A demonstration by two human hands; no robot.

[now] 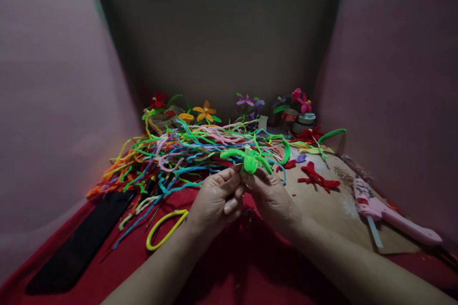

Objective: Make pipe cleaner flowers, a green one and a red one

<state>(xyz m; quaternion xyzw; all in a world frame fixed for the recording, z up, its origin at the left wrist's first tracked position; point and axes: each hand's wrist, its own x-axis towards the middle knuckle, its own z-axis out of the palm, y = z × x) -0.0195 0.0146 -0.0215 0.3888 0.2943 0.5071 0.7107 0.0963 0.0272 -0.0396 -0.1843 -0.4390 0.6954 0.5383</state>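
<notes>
A bright green pipe-cleaner flower (250, 164) with several looped petals is held up in the middle, its small pale centre pointing away from me. My left hand (223, 195) pinches it from the left, fingers curled in. From the right, my right hand (269, 194) grips its underside, thumb just below the nearest petal. Both hands meet close together, and the fingertips partly hide the base of the flower. Just behind it spreads a tangled heap of coloured pipe cleaners (200, 145).
A pink hot glue gun (390, 214) lies on a brown board (322, 214) beside red pipe-cleaner petals (318, 178). Yellow scissor handles (166, 229) and a black flat object (80, 243) rest on the red cloth (229, 267). Finished flowers (205, 112) and a jar (304, 123) stand behind.
</notes>
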